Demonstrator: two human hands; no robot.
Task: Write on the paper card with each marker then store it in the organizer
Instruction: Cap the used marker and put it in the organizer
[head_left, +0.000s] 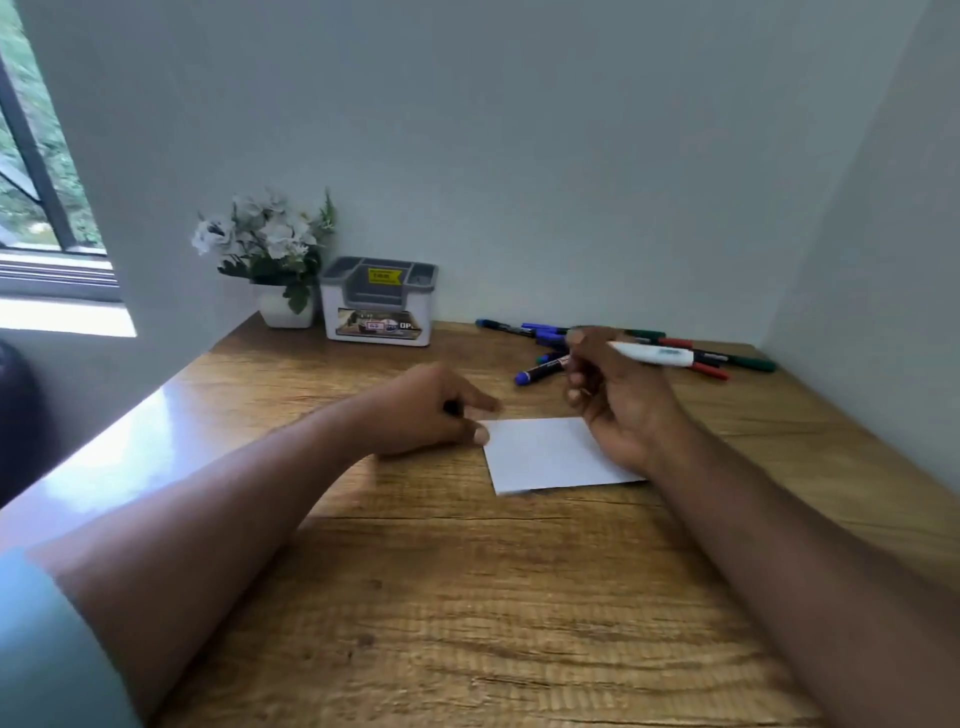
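Note:
A white paper card (545, 454) lies flat on the wooden desk (441, 597). My left hand (431, 410) rests at the card's left edge, thumb and forefinger touching its corner. My right hand (618, 400) hovers over the card's right side and grips a white marker (654, 355) with a red end, held level and pointing right. Several loose markers (545, 369) with blue, green and red caps lie behind my right hand. The grey and white organizer (378, 301) stands at the back of the desk, its compartments showing nothing inside.
A white pot of pale artificial flowers (270, 254) stands left of the organizer, against the wall. Walls close the desk at the back and right. A window (36, 171) is at the far left. Bare wood stretches in front of the card.

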